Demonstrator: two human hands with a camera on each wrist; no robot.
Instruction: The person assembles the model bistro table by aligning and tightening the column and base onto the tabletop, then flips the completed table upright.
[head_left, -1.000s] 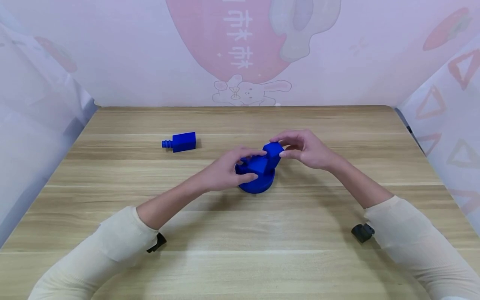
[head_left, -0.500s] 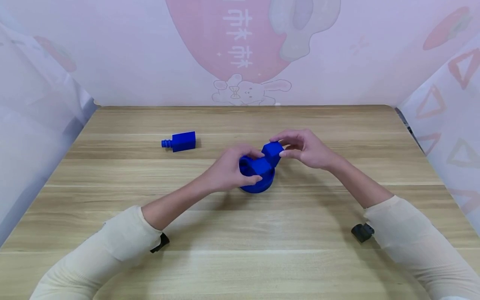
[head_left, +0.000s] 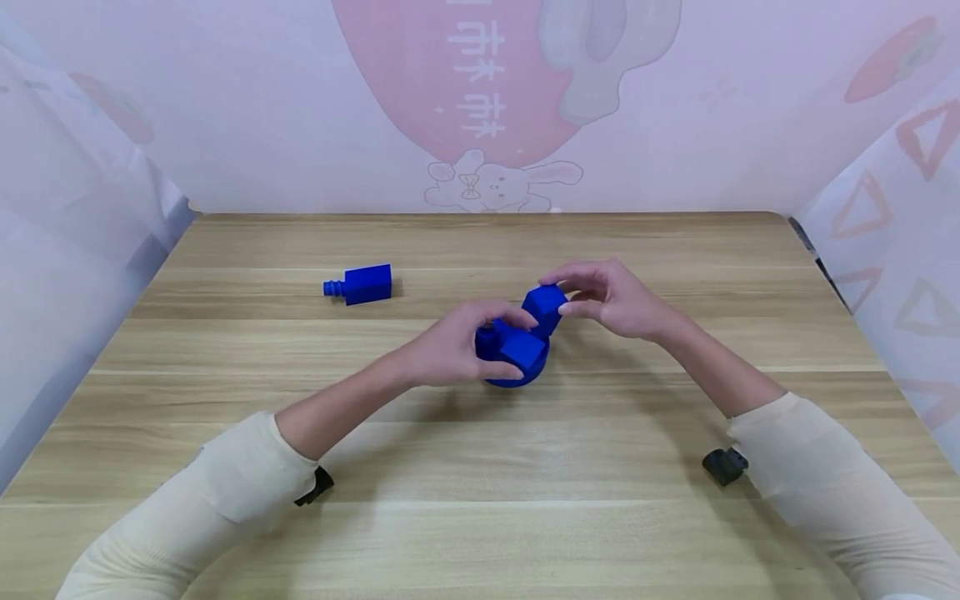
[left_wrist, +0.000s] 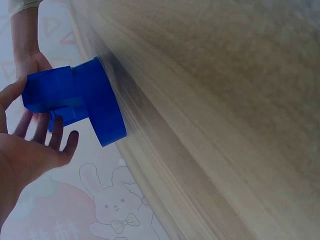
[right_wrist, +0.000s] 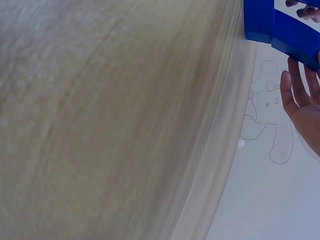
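Note:
In the head view, a round blue base point(head_left: 516, 381) stands on the table with blue blocks standing in or on it. My left hand point(head_left: 457, 346) reaches from the left and grips a blue block point(head_left: 522, 348) between thumb and fingers. A dark ridged blue part point(head_left: 487, 338) shows in the gap of that hand. From the right, my right hand point(head_left: 618, 304) pinches an angular blue block point(head_left: 545, 308), which leans outward over the base's far right side. The left wrist view shows the round base point(left_wrist: 107, 105) from the side; how the blocks join it is hidden.
Another blue block with a ridged neck point(head_left: 367, 284) lies on its side at the back left of the wooden table point(head_left: 480, 533). A printed white panel point(head_left: 262, 125) rises behind the table's back edge.
My left hand drew back to the left after moving slightly right, and the block in it has turned and shifted toward the near side. The right hand and its block have hardly moved.

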